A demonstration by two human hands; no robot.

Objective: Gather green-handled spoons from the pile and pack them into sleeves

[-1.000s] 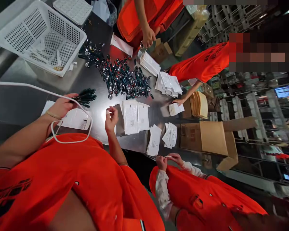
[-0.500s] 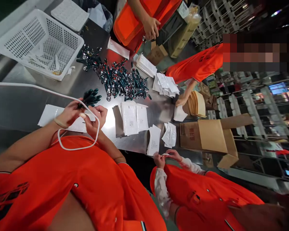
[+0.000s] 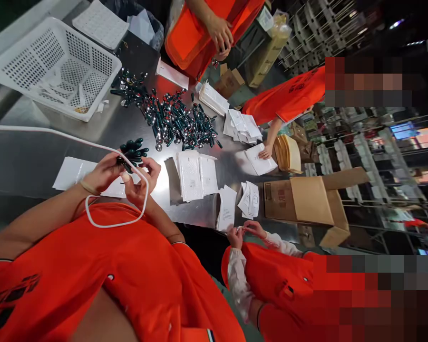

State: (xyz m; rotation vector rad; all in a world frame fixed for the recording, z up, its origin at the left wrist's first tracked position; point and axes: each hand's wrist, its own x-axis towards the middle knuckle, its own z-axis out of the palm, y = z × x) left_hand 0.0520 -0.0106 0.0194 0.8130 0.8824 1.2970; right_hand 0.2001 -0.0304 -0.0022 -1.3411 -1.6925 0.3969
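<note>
My left hand (image 3: pixel 107 172) is closed around a bunch of dark green-handled spoons (image 3: pixel 131 151), handles fanned outward; their other ends are hidden in my fingers. My right hand (image 3: pixel 139 183) is close beside it, thumb and curled fingers apart around a gap. Its fingertips are near the bunch; whether they touch it is unclear. Under both hands lie flat white bubble mailers (image 3: pixel 76 172). Beyond is a heap of similar utensils (image 3: pixel 181 118) with shiny rounded metal ends. Right of my hands sits a stack of white padded mailers (image 3: pixel 190 175).
A white cable (image 3: pixel 50 130) loops across my hands. The white perforated basket (image 3: pixel 53 102) stands at upper left. Co-workers' hands are at the far edge (image 3: pixel 219 35), right (image 3: pixel 266 151) and lower right (image 3: pixel 244 232). White packet piles (image 3: pixel 242 126) and a cardboard box (image 3: pixel 312 199) lie rightward.
The bunch has tilted and shifted slightly left and down; my right fingers have moved a little. At the right, a co-worker's hand now rests on a white mailer lying flatter.
</note>
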